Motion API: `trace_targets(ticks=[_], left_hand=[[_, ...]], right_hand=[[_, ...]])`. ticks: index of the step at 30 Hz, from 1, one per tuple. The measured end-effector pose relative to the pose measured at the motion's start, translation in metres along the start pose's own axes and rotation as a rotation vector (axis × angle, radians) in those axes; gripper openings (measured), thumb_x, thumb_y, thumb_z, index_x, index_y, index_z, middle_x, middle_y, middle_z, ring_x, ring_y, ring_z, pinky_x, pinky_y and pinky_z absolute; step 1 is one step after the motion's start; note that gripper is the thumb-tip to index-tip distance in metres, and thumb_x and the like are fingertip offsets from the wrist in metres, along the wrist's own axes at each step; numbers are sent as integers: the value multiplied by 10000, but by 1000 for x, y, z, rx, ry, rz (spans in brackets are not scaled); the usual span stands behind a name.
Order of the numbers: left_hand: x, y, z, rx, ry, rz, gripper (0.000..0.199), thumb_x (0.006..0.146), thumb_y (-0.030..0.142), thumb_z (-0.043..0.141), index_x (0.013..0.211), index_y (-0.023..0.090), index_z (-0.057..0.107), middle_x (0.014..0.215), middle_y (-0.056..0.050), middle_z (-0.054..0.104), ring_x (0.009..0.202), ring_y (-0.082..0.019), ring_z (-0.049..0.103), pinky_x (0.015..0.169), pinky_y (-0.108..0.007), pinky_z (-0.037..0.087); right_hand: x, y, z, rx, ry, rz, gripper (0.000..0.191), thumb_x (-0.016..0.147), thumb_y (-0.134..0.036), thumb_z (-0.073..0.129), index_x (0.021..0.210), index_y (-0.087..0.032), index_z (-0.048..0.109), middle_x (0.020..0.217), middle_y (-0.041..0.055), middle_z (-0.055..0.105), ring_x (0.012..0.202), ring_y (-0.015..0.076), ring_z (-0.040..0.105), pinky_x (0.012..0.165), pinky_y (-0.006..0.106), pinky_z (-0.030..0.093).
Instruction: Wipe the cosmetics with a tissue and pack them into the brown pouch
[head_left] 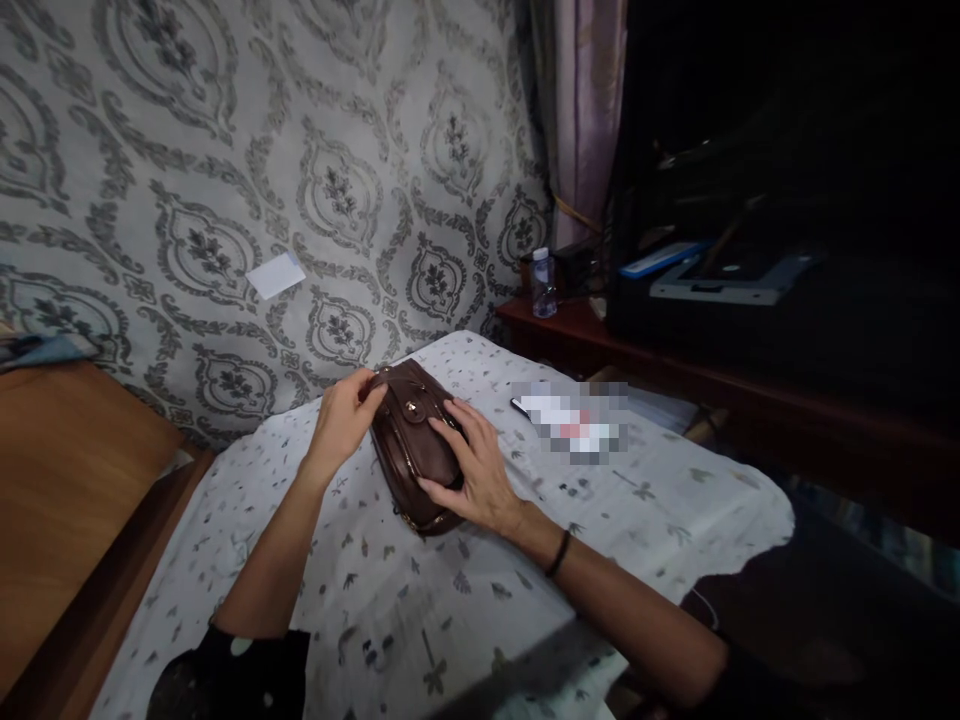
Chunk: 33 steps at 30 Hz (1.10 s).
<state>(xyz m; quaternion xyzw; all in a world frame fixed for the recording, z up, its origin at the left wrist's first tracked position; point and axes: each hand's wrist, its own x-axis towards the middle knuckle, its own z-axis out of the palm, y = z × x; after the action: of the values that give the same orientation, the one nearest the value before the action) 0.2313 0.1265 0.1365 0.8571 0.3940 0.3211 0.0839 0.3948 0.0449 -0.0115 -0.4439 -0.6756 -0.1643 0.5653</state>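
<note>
A small brown leather handbag [405, 430] with gold zips and a round metal clasp lies on a white, leaf-printed cloth [390, 620]. At the bag's upper left corner, my left hand [345, 415] is closed, thumb and fingers pinched on its edge. Whether a zip pull is between those fingertips is hidden. My right hand [480, 465] rests over the bag's right side, fingers spread apart and thumb lying on the leather. A dark band [559, 553] circles my right wrist.
Right of the bag lies a phone [521, 408], its screen blurred out. A clear bottle [544, 285] stands on the dark red desk [517, 312] beside a curtain [589, 110]. Patterned wallpaper [337, 190] rises behind, and a wooden board [75, 470] is at left.
</note>
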Motion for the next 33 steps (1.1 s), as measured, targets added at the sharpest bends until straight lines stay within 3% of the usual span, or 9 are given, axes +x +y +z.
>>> trace_targets(ticks=[5, 9, 13, 20, 26, 33], left_hand=[[-3, -4, 4, -28, -57, 3, 211, 836, 396, 585, 830, 190, 628, 758, -8, 662, 678, -162, 554, 615, -260, 387], [-1, -14, 6, -33, 14, -45, 200, 822, 346, 578, 691, 195, 585, 604, 22, 564, 600, -146, 504, 572, -249, 362], [4, -20, 7, -97, 46, -71, 182, 787, 324, 608, 665, 190, 598, 565, 36, 528, 574, -135, 478, 547, -239, 357], [-1, -14, 9, -167, 55, -78, 141, 785, 295, 595, 712, 182, 636, 600, 23, 555, 595, -140, 489, 577, -245, 384], [-15, 0, 8, -225, -11, -54, 163, 814, 311, 584, 790, 171, 663, 680, 5, 617, 652, -153, 529, 636, -260, 413], [-24, 11, 4, -182, -126, -39, 192, 841, 348, 586, 743, 187, 625, 669, 10, 593, 659, -161, 538, 621, -254, 413]], right_hand=[[5, -7, -6, -60, -22, -28, 585, 845, -380, 599, 1405, -248, 493, 1513, 155, 408, 1425, 369, 346, 1115, 624, 318], [14, -19, -9, -108, -104, -131, 434, 860, -294, 589, 1293, -262, 607, 1499, 116, 480, 1427, 352, 356, 1154, 628, 227], [18, -23, -5, -76, -146, -115, 409, 867, -328, 600, 1263, -235, 631, 1396, 120, 593, 1351, 324, 459, 1154, 600, 265], [17, -19, -3, -77, -108, -119, 379, 842, -297, 596, 1211, -235, 654, 1358, 117, 618, 1319, 316, 496, 1145, 596, 297], [15, -14, -4, -24, -7, -154, 393, 795, -188, 570, 1180, -207, 647, 1309, 140, 627, 1330, 317, 490, 1119, 611, 348], [14, -11, -4, 20, -21, -121, 418, 782, -185, 579, 1188, -252, 653, 1331, 107, 623, 1313, 299, 510, 1115, 581, 365]])
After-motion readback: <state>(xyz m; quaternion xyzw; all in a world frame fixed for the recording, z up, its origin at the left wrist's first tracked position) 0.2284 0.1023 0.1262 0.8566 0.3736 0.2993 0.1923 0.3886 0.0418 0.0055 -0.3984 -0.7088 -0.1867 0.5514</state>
